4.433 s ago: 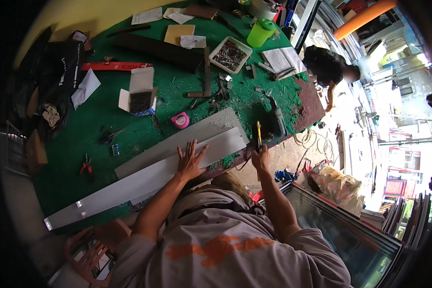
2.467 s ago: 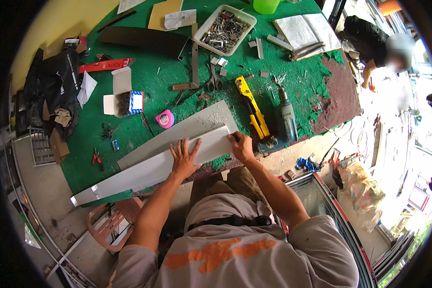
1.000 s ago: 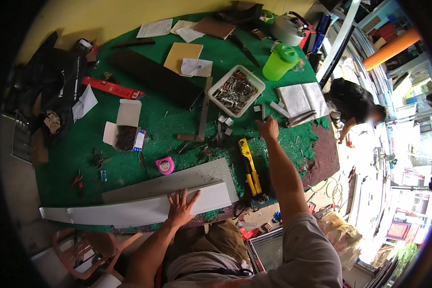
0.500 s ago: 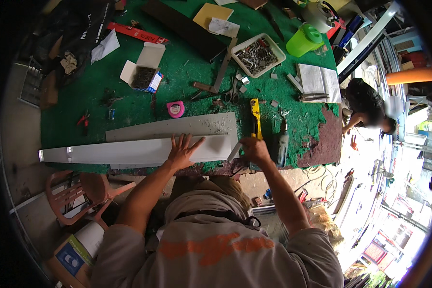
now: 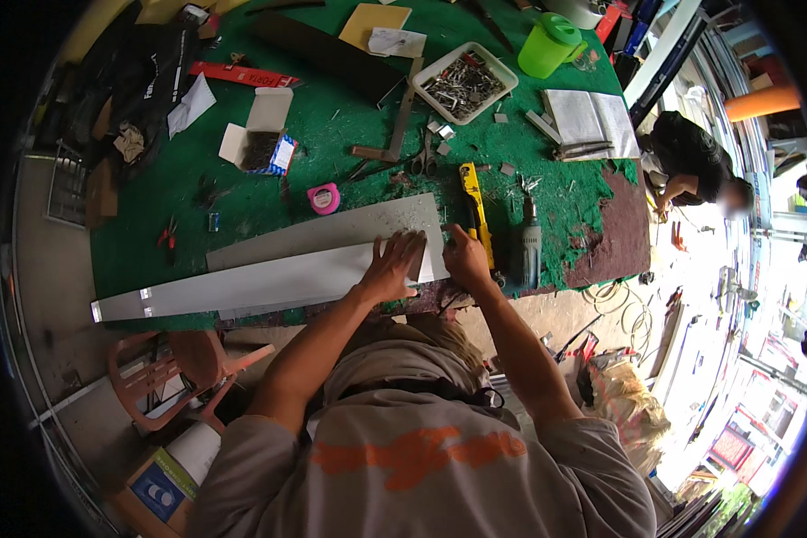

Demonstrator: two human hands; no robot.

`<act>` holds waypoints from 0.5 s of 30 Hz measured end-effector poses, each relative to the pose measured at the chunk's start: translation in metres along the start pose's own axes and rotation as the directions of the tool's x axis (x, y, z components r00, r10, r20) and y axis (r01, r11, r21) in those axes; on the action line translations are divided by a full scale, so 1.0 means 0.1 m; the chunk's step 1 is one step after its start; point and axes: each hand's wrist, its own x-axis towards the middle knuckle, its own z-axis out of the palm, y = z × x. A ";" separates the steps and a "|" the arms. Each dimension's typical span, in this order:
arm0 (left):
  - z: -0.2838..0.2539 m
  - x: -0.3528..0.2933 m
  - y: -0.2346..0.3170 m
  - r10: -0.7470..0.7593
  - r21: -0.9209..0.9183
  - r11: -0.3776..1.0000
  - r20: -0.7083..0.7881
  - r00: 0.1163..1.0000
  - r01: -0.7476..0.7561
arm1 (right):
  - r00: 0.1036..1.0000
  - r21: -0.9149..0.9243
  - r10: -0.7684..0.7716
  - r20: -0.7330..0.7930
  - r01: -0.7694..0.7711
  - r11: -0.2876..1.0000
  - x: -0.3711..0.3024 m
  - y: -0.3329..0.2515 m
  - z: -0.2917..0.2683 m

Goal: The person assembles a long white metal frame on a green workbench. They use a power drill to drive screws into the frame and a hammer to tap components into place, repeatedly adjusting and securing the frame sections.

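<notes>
Panel (image 5: 269, 280), long and white, lay along the near edge of a green-covered table (image 5: 130, 244).

The left hand (image 5: 389, 269) rested over the panel's right end, fingers slightly apart, with a small grey strip (image 5: 419, 258) against them. The right hand (image 5: 467, 258) was just past that end, its fingers curled in; whether they were clamped on anything could not be told from this view. A grey sheet (image 5: 332, 237) lay partly beneath the panel, showing along its far side. Just beyond the right hand was a yellow tool (image 5: 475, 204), and right of it a drill (image 5: 531, 247), by the near edge. A pink tape measure (image 5: 324, 198) sat farther in, past the sheet. Beyond the table's right edge, another person (image 5: 688, 160) bent low.
</notes>
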 end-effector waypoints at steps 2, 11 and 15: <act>0.00 0.05 -0.05 0.001 -0.025 1.000 0.035 0.999 0.000 | 0.995 0.039 0.094 -0.036 -0.092 0.995 -0.19 0.09 0.08; -0.02 0.07 -0.06 0.054 -0.039 0.998 -0.020 0.998 -0.055 | 0.997 0.173 0.016 -0.081 -0.002 0.985 -0.48 0.12 0.62; -0.01 0.07 0.00 0.028 -0.015 0.999 -0.048 0.998 -0.028 | 0.993 0.223 0.103 0.061 -0.114 0.968 -0.49 0.04 0.54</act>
